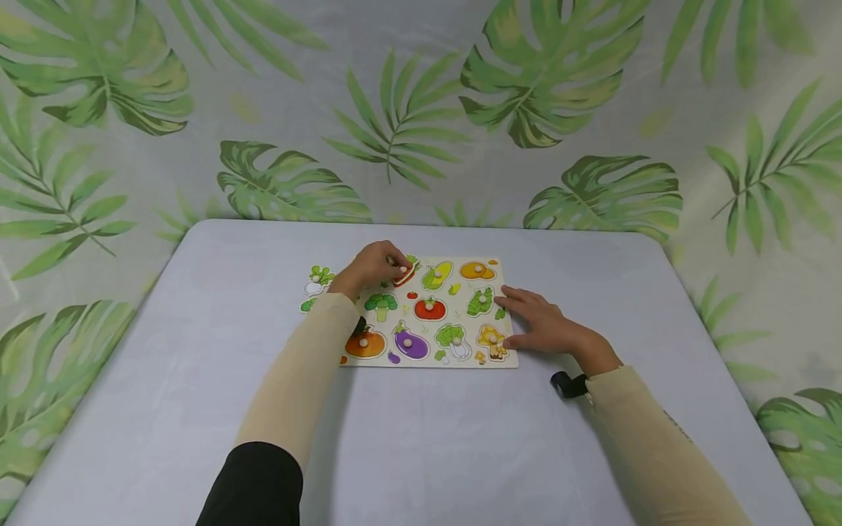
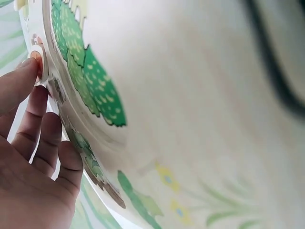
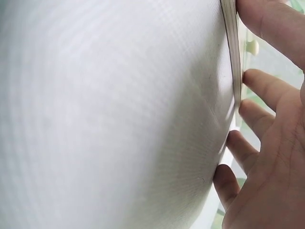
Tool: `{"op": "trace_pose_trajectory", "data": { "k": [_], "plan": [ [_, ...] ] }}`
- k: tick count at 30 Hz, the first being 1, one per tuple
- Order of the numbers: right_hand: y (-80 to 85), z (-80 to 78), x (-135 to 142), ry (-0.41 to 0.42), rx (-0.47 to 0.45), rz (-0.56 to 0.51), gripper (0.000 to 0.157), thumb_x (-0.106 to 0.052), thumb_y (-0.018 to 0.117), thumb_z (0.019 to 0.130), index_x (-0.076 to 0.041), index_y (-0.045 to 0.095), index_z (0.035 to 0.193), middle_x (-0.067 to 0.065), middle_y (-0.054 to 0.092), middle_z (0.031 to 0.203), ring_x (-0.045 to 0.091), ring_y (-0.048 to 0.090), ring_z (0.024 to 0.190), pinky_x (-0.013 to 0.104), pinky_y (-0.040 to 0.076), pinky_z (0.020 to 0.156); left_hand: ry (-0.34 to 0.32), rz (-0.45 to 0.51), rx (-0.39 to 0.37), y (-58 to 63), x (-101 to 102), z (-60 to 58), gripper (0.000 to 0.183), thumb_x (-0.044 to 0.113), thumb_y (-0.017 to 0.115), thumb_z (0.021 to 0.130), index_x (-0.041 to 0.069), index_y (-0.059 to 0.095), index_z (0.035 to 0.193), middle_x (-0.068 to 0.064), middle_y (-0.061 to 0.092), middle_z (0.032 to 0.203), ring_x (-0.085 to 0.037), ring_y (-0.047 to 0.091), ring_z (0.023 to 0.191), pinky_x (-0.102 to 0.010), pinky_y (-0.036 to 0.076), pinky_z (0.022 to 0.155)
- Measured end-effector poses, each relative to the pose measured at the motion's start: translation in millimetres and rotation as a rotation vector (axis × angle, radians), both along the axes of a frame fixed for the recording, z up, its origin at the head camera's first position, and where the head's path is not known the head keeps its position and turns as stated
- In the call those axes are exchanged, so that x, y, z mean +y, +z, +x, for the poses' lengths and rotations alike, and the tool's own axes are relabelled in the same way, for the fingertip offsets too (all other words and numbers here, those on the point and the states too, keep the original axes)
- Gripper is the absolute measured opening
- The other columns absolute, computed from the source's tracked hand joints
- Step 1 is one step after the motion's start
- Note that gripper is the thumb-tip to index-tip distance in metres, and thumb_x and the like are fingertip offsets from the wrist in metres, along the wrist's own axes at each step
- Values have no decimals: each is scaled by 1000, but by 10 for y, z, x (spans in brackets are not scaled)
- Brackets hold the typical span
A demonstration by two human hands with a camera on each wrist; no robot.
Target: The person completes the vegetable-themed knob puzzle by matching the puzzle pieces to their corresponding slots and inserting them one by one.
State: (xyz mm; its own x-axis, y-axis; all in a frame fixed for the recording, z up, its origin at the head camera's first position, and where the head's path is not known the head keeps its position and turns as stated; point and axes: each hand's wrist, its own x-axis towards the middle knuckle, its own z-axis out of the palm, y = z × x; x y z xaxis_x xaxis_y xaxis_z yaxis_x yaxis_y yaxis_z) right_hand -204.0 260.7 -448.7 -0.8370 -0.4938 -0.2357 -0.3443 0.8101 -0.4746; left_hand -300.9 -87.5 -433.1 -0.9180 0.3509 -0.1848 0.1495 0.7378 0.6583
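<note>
A wooden knob-puzzle board (image 1: 457, 272) with vegetable pictures lies on the white table. My left hand (image 1: 373, 267) is over its upper left part, pinching a tilted orange-red puzzle piece (image 1: 406, 276) with a white rim and green leaves, seemingly a carrot. In the left wrist view, the thumb presses on that orange piece (image 2: 38, 64), with broccoli green (image 2: 97, 86) nearby. My right hand (image 1: 546, 324) lies with spread fingers at the board's right edge, its fingertips touching the edge beside the green pea-like piece (image 1: 480, 301) and the mushroom piece (image 1: 492, 340).
Left of the board, partly behind my left forearm, lie a white turnip-like piece with green leaves (image 1: 318, 280) and another green piece (image 1: 307, 305). Tomato (image 1: 430, 310), eggplant (image 1: 411, 343) and pumpkin (image 1: 368, 345) pieces sit in the board. A leaf-patterned cloth (image 1: 421, 109) hangs behind the table.
</note>
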Motion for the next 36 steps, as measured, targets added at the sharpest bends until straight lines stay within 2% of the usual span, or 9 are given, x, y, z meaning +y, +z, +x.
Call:
{"op": "trace_pose_trajectory", "data": {
  "k": [6, 12, 17, 26, 36],
  "plan": [
    [-4, -11, 7, -5, -8, 5, 84, -38, 77, 85, -15, 36, 154, 12, 17, 167, 44, 13, 152, 75, 17, 113, 9, -13, -6, -35, 22, -18, 22, 14, 63, 95, 10, 75, 113, -8, 63, 126, -25, 60, 99, -36, 54, 84],
    [-6, -15, 13, -2, -6, -3, 83, -36, 76, 85, -15, 35, 154, 12, 17, 167, 43, 12, 152, 75, 17, 114, 9, -2, -24, -1, 22, -4, 21, 15, 61, 95, 12, 75, 111, -8, 63, 121, -23, 59, 97, -34, 54, 82],
    [-1, -8, 8, -4, -12, -10, 83, -36, 76, 85, -15, 36, 154, 12, 17, 167, 43, 12, 152, 74, 16, 114, 21, 13, -57, -11, 18, 3, 23, 16, 62, 96, 11, 73, 115, -10, 62, 125, -24, 58, 99, -35, 53, 86],
    [20, 1, -1, -18, -24, -5, 82, -35, 76, 86, -15, 35, 154, 12, 16, 167, 43, 11, 153, 74, 15, 115, 33, 17, -88, -15, 17, 11, 22, 15, 63, 95, 10, 73, 114, -9, 62, 127, -24, 58, 99, -35, 53, 85],
    [18, 6, -2, -14, -23, -17, 82, -36, 76, 86, -15, 36, 154, 11, 17, 167, 43, 11, 152, 74, 16, 114, 4, -36, -104, 41, 43, 13, 23, 15, 61, 96, 12, 75, 114, -7, 62, 131, -23, 56, 97, -31, 50, 83]
  ]
}}
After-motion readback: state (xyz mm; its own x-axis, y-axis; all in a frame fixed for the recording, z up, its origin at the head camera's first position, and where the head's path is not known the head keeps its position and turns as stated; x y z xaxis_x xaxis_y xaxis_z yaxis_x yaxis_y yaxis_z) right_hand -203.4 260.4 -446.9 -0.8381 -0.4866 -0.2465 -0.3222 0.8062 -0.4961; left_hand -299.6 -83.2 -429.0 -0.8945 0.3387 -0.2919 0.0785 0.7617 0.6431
